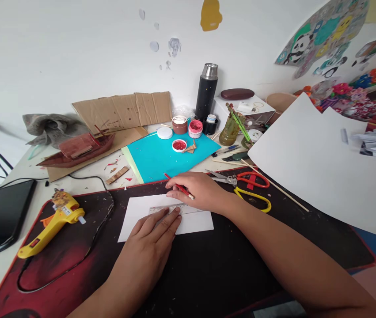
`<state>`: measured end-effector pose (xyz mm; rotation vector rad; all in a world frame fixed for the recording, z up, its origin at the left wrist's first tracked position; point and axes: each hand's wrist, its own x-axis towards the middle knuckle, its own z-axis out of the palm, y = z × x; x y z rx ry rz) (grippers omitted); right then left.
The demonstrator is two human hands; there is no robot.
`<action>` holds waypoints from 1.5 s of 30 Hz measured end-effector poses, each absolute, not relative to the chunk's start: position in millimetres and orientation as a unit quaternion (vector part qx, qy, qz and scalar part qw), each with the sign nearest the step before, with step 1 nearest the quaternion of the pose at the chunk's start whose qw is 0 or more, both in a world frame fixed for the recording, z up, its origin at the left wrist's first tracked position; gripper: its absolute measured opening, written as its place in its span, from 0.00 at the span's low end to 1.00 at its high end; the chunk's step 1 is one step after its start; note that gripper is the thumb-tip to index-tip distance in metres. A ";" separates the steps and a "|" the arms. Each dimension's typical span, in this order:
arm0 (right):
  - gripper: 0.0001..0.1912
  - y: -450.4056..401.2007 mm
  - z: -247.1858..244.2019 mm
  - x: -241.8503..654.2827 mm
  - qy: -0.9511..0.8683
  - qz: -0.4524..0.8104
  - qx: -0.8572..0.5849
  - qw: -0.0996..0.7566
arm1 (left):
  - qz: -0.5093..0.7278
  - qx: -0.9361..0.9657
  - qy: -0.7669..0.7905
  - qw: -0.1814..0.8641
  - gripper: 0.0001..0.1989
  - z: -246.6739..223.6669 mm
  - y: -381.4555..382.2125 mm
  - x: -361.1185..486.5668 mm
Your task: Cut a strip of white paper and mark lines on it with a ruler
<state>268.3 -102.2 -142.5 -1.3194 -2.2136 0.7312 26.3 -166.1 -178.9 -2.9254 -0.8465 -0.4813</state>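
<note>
A white sheet of paper (134, 209) lies on the black mat in front of me, with a clear ruler (192, 209) across it. My left hand (156, 236) rests flat on the ruler and paper, its fingers stretched out and pointing forward. Above the ruler's right part, my right hand (196, 190) holds a red pencil (184, 190) between thumb and fingers. The pencil slants, one end toward the upper left, the other over the paper near the ruler. The right palm hides part of the sheet's upper right edge.
Left of the paper lies a yellow glue gun (50, 225) with its looping cable. Scissors (230, 179) with red and yellow handles sit right of my right hand. Behind are a blue sheet (148, 154), paint pots, a model boat (78, 148) and a black flask (206, 92). Large white paper (323, 163) spreads at right.
</note>
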 end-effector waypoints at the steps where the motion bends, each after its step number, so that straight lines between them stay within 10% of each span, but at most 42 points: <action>1: 0.11 -102.2 -142.5 268.3 -0.805 0.265 -0.480 0.229 | -0.158 -0.948 -0.276 0.026 0.24 -179.1 -166.2 26.3; 37: 0.11 -98.7 -143.4 274.4 -0.765 0.329 -0.490 0.257 | -0.151 -0.950 -0.267 0.051 0.24 -177.4 -166.4 24.9; 45: 0.09 -97.5 -148.6 270.6 -0.651 0.455 -0.461 0.396 | -0.146 -0.953 -0.258 0.061 0.24 -176.1 -166.7 25.8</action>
